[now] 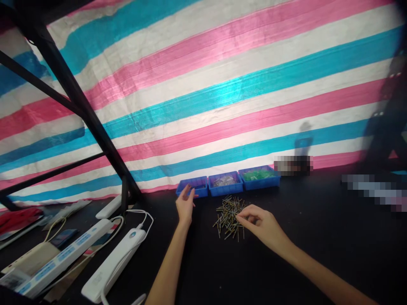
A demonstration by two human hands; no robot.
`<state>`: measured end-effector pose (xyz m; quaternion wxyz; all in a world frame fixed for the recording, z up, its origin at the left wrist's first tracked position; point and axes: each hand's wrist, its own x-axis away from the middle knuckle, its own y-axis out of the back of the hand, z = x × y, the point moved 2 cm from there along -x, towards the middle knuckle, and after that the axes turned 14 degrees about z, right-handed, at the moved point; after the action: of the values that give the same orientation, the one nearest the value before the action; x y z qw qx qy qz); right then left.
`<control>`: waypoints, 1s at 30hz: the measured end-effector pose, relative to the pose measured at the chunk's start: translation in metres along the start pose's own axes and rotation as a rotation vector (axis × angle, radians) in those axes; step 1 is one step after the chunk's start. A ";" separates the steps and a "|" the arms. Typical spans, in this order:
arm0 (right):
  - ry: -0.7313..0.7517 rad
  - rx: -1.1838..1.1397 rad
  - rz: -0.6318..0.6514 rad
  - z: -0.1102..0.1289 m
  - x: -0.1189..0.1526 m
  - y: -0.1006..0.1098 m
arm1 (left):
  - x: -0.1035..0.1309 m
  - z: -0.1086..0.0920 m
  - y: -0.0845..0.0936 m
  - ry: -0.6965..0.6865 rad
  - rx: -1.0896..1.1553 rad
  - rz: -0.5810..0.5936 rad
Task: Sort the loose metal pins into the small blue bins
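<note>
My left hand [185,206] is at the front rim of the left blue bin [207,191], thumb and fingers apart, with nothing visible between them. Dark contents partly show in that bin; my fingers cover some of them. At the right edge of a loose pile of thin metal rods [229,216], grey and brass-coloured, my right hand [259,222] has thumb and forefinger pinched together. Whatever is in that pinch is too small to make out. The middle blue bin [226,191] holds clear pieces, and the right blue bin [261,184] holds green ones.
On the left of the black table [203,271] lie a white power strip [68,254], a white power bank [114,264] with a cable, and a dark phone [64,238]. A black metal frame [92,127] stands before a striped sheet [222,93].
</note>
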<state>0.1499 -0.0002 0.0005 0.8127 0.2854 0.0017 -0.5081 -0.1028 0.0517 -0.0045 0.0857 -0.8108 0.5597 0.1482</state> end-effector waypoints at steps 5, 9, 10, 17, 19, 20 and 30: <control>-0.018 0.053 -0.004 -0.009 -0.003 0.004 | 0.003 -0.001 -0.007 0.047 -0.112 0.147; -0.074 0.171 -0.042 -0.013 -0.004 0.011 | 0.011 -0.005 -0.012 -0.110 -0.265 0.196; -0.085 0.200 -0.053 -0.012 -0.004 0.012 | 0.015 -0.008 -0.014 -0.161 -0.332 0.202; -0.166 0.377 -0.068 -0.009 0.000 0.017 | 0.053 -0.038 -0.041 -0.299 -0.825 0.485; -0.186 0.406 -0.043 -0.011 0.000 0.016 | 0.060 -0.044 -0.047 -0.309 -0.872 0.582; -0.193 0.413 -0.027 -0.012 0.000 0.016 | 0.062 -0.046 -0.049 -0.321 -0.881 0.610; -0.214 0.437 0.046 -0.017 0.002 0.011 | 0.063 -0.047 -0.048 -0.390 -0.816 0.622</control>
<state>0.1649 0.0097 -0.0091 0.7386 0.3990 -0.2011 -0.5049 -0.0303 -0.0005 0.0171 -0.1812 -0.5321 0.6437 0.5192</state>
